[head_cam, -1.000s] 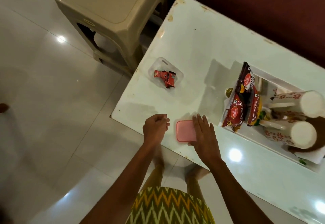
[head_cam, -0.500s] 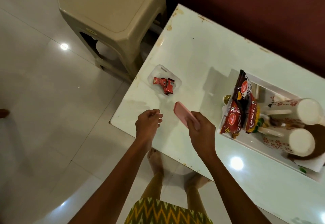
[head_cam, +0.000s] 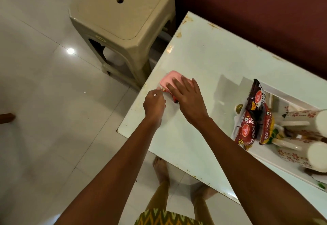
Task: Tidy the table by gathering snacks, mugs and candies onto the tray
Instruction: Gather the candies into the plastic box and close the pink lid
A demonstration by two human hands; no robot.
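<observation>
A pink lid lies on top of the small clear container near the table's left edge, and my right hand presses on it with straight fingers. Red candy wrappers show under the lid at its near side. My left hand is curled at the container's near left side; what its fingers hold is hidden. The white tray at the right holds red snack packets and two floral mugs lying on their sides.
The white table stands against a dark red wall. A beige plastic stool stands on the tiled floor just left of the table's far corner. My bare feet are below the table's near edge.
My right hand lifted the pink lid from the table's near edge, carried it forward and set it on the candy container. My left hand moved forward to the container's side.
</observation>
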